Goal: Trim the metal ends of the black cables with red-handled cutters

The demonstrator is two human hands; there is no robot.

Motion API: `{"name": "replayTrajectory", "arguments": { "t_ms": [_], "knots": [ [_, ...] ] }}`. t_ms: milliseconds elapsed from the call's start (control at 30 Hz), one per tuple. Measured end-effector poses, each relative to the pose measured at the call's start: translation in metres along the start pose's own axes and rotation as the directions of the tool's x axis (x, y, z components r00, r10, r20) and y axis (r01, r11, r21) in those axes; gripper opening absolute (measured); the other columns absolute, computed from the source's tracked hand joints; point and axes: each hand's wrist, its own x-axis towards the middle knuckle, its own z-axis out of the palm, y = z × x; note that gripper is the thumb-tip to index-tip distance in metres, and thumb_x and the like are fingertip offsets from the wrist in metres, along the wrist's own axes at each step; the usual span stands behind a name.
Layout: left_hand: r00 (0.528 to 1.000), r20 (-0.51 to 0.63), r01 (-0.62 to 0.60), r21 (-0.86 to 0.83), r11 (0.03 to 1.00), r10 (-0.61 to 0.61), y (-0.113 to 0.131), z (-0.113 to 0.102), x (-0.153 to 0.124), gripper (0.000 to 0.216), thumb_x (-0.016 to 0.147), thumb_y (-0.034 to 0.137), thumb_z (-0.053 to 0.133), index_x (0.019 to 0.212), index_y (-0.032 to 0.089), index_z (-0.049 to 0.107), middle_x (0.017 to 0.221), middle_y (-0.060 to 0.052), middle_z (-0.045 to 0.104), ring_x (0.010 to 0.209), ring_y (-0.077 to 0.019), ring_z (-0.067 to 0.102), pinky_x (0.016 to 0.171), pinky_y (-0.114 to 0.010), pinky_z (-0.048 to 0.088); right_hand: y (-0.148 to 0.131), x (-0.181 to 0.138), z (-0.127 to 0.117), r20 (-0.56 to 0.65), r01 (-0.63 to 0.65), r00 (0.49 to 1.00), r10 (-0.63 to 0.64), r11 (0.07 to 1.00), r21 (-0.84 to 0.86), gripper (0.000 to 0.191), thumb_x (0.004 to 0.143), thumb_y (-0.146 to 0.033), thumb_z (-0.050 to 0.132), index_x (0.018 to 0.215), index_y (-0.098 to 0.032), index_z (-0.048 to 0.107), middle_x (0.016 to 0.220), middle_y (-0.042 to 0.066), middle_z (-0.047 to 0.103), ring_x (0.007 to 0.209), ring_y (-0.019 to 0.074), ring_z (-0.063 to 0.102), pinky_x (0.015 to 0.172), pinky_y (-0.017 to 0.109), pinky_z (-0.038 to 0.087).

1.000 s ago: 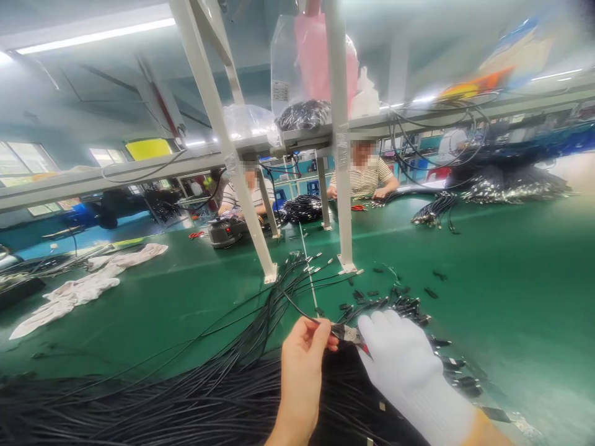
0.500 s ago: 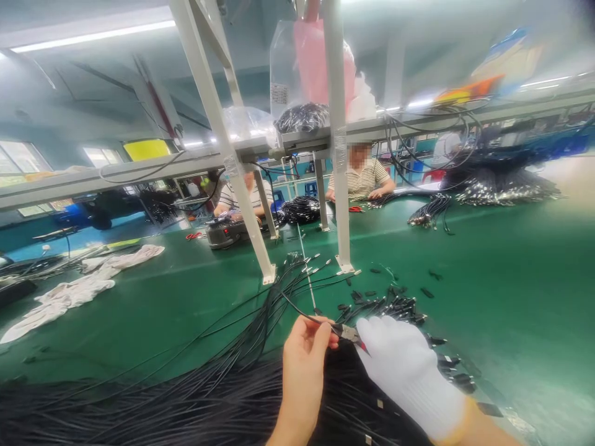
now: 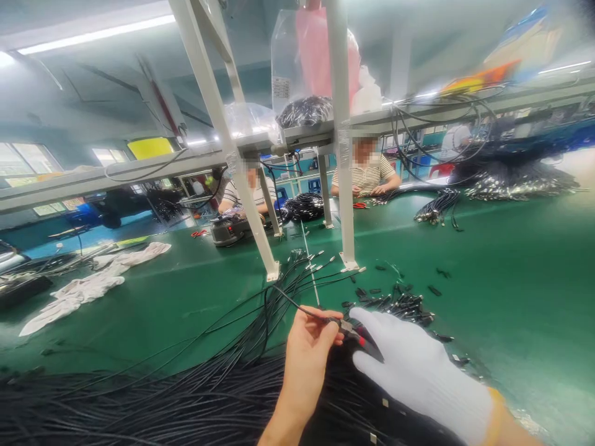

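Observation:
My bare left hand (image 3: 307, 356) pinches a thin black cable (image 3: 290, 301) near its end, over a large heap of black cables (image 3: 186, 396) on the green table (image 3: 511, 279). My right hand (image 3: 413, 365) wears a white glove and grips a small tool with red handles (image 3: 356, 332), whose metal tip meets the cable end at my left fingertips. A scatter of small black cut pieces (image 3: 404, 305) lies just beyond the gloved hand.
White frame legs (image 3: 346, 186) stand on the table right behind my hands. Crumpled white cloths (image 3: 93, 282) lie at the left. Two people sit across the table with cable bundles (image 3: 302, 207). A small black machine (image 3: 227, 228) sits by them.
Both hands stay together on the cable end. The gloved hand has shifted slightly and the cable's free end has swung a little to the left; the view tilted slightly.

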Motion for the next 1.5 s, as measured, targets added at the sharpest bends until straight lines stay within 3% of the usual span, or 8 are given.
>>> {"name": "replayTrajectory", "arguments": {
  "t_ms": [100,200,367,500,733,933,1300,1500],
  "knots": [
    [0.999,-0.032,-0.003,0.008,1.000,0.004,-0.001,-0.002,0.002,0.020,0.081,0.027,0.073,0.089,0.018,0.057,0.096,-0.007,0.075,0.073,-0.0132,0.065,0.070,-0.027,0.054,0.005,-0.003,-0.006,0.054,-0.011,0.998,0.012,1.000,-0.013,0.062,0.076,-0.030,0.062,0.136,-0.022,0.053,0.115,0.011,0.069,0.092,0.0273,0.068,0.075,0.037,0.050],
    [0.998,-0.055,-0.005,0.004,1.000,0.005,0.003,-0.003,0.003,0.022,0.080,0.030,0.075,0.089,0.017,0.060,0.096,-0.007,0.075,0.069,-0.0120,0.064,0.070,-0.027,0.054,0.004,-0.003,-0.006,0.074,-0.034,0.997,0.039,0.997,-0.064,0.028,0.082,-0.026,0.058,0.109,-0.024,0.066,0.096,0.007,0.069,0.079,0.0236,0.067,0.064,0.032,0.046],
    [0.997,-0.079,-0.013,-0.058,0.998,0.009,0.013,-0.007,0.005,0.026,0.083,0.041,0.071,0.090,0.015,0.067,0.086,-0.005,0.073,0.070,-0.0122,0.062,0.070,-0.026,0.053,0.002,0.001,0.000,-0.149,0.014,0.989,-0.024,0.997,-0.072,0.008,0.085,-0.021,0.059,0.091,-0.024,0.063,0.085,0.002,0.064,0.075,0.0184,0.062,0.062,0.028,0.041],
    [0.995,-0.101,0.007,-0.135,0.991,-0.020,0.018,-0.011,0.007,0.028,0.080,0.042,0.074,0.079,0.014,0.069,0.071,-0.001,0.066,0.065,-0.0100,0.058,0.066,-0.022,0.050,0.007,0.002,0.001,-0.223,-0.034,0.975,0.009,0.994,-0.108,0.008,0.086,-0.027,0.061,0.094,-0.026,0.060,0.084,-0.001,0.064,0.072,0.0166,0.062,0.055,0.025,0.037],
    [0.991,-0.125,-0.052,-0.107,0.993,0.038,0.016,-0.009,0.004,0.029,0.077,0.042,0.078,0.091,0.018,0.068,0.077,0.000,0.064,0.069,-0.0117,0.061,0.069,-0.025,0.050,0.003,0.000,0.007,-0.206,-0.005,0.977,-0.060,0.954,-0.301,0.014,0.085,-0.027,0.061,0.098,-0.024,0.058,0.092,0.004,0.064,0.081,0.0206,0.062,0.053,0.026,0.036],
    [0.986,-0.169,-0.013,-0.083,0.996,-0.002,0.016,-0.014,0.007,0.026,0.075,0.039,0.079,0.083,0.016,0.070,0.076,0.001,0.063,0.066,-0.0101,0.058,0.066,-0.023,0.048,0.004,0.000,0.007,-0.327,0.033,0.939,-0.111,0.971,-0.236,0.028,0.086,-0.026,0.056,0.114,-0.022,0.056,0.112,0.009,0.064,0.084,0.0206,0.062,0.055,0.028,0.046],
    [0.979,0.084,0.199,-0.208,0.958,-0.185,0.018,-0.029,0.014,0.030,0.075,0.040,0.080,0.080,0.013,0.070,0.071,0.000,0.060,0.063,-0.0084,0.050,0.061,-0.021,0.043,0.011,0.009,0.003,-0.419,0.156,0.874,-0.247,0.959,-0.238,0.043,0.088,-0.027,0.054,0.129,-0.015,0.052,0.119,0.015,0.062,0.111,0.0284,0.057,0.082,0.036,0.053],
    [0.969,0.112,0.240,-0.204,0.949,-0.220,0.019,-0.031,0.014,0.030,0.073,0.041,0.081,0.080,0.013,0.070,0.072,0.000,0.060,0.062,-0.0082,0.049,0.059,-0.021,0.042,0.012,0.013,0.006,-0.474,0.230,0.816,-0.330,0.939,-0.257,0.044,0.091,-0.035,0.053,0.127,-0.010,0.053,0.118,0.018,0.063,0.116,0.0314,0.055,0.090,0.042,0.052]
  ]
}}
